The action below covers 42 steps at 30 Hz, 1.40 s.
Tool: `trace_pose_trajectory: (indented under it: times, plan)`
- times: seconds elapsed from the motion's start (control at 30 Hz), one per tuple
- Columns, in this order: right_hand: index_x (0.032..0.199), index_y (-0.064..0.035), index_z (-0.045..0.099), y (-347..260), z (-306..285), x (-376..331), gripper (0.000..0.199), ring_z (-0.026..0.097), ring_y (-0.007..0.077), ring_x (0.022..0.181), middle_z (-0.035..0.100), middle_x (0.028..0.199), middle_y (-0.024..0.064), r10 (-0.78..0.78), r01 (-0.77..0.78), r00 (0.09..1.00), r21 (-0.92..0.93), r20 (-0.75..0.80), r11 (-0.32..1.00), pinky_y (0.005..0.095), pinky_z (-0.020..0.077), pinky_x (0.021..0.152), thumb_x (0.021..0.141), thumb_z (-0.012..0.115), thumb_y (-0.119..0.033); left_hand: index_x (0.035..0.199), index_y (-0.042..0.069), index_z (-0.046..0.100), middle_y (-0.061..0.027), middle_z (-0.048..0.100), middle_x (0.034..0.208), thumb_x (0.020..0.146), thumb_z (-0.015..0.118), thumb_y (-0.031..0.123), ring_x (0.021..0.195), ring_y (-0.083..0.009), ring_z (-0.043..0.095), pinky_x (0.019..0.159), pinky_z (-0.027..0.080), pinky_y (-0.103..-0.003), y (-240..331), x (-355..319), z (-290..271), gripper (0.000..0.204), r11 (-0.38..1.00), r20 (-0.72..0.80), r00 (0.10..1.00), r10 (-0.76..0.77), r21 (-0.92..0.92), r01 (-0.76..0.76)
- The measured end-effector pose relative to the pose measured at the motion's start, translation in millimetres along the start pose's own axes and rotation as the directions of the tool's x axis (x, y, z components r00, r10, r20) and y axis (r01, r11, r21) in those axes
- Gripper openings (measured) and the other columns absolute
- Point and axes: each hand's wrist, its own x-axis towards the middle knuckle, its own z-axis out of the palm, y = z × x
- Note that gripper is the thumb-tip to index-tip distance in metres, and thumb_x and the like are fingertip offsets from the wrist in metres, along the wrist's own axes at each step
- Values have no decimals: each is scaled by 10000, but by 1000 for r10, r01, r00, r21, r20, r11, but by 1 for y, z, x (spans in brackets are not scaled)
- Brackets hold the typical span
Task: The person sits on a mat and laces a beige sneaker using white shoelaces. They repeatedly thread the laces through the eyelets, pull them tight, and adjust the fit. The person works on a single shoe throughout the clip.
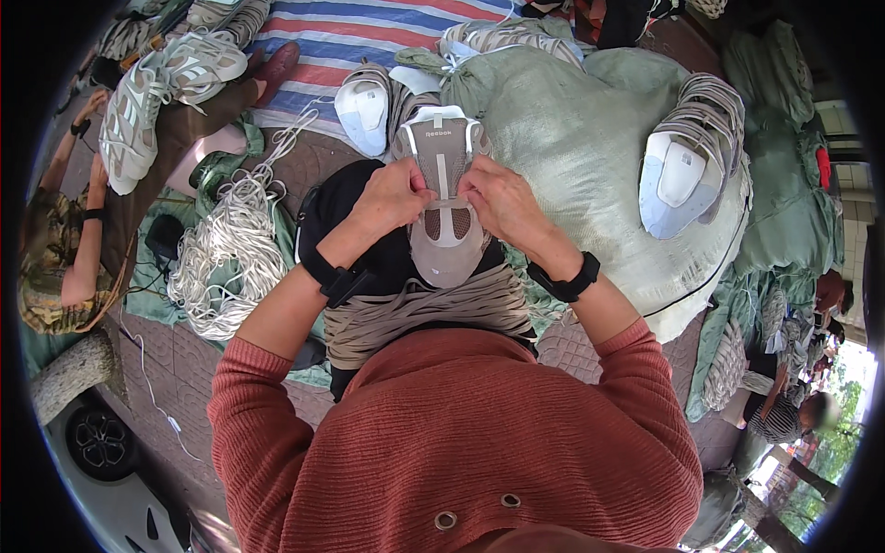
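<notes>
L hand (396, 195) and R hand (501, 198) obs. w/ thumbs and fingertips pinched tog. on pale lace (448, 202) across mid. of grey-brown shoe upper (446, 253), held ahead of tan cord bundle (429, 311) at waist, toe inward, appar. for even reach both sides.

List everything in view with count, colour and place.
Tapered mesh shoe upper: 1, taupe, centre
Layered upper stacks: several, blue and grey, top, right
Bulging woven sacks: several, green, right
Tangled cord pile: 1, white, left
Strappy cord bundle: 1, beige, lap
Striped plastic sheet: 1, red-white-blue, top
Rounded car: 1, silver, lower left
Laced uppers: at least 2, grey, upper left
Other people: at least 2, patterned clothes, edges
Left grip: 1, bare, on mesh upper
Right grip: 1, bare, on mesh upper
</notes>
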Motion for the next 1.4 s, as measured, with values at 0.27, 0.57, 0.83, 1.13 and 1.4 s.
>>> trace_pose_trajectory:
  times: [0.27,0.57,0.83,1.13,1.4]
  plan:
    - [776,-24,640,-5,8,2,3,636,370,825,603,873,143,200,-200,980,3,16,980,435,511,743,777,638,-24,799,-10,534,-69,614,659,826,709,105,556,-119,633,509,508,-264,-6,4,0,211,999,6,1000,30,13,-30]
    - [901,2,647,26,15,3,54,567,130,789,515,952,45,264,-352,935,562,235,748,272,476,701,865,624,35,814,-24,588,-230,659,764,761,711,145,803,-383,671,725,512,-437,-5,14,3,215,990,-35,999,2,142,3]
    - [875,0,630,23,13,1,17,593,136,749,540,905,58,312,-375,927,491,208,786,280,476,665,860,637,1,828,-25,569,-213,651,738,773,691,128,761,-372,674,706,514,-429,3,9,-1,204,991,-15,1000,23,133,-21]
    - [852,6,647,4,7,12,69,618,214,728,586,848,93,297,-313,948,159,116,937,327,495,676,800,678,-27,824,-24,562,-219,638,726,770,691,126,732,-381,665,680,511,-426,-6,10,2,205,994,-38,998,46,103,-42]
    - [903,13,678,16,21,2,71,560,81,779,535,895,9,375,-409,908,592,188,695,241,462,713,833,681,25,787,-17,528,-137,597,604,778,679,94,538,-224,636,555,488,-341,-13,16,6,189,976,-83,988,134,186,-117]
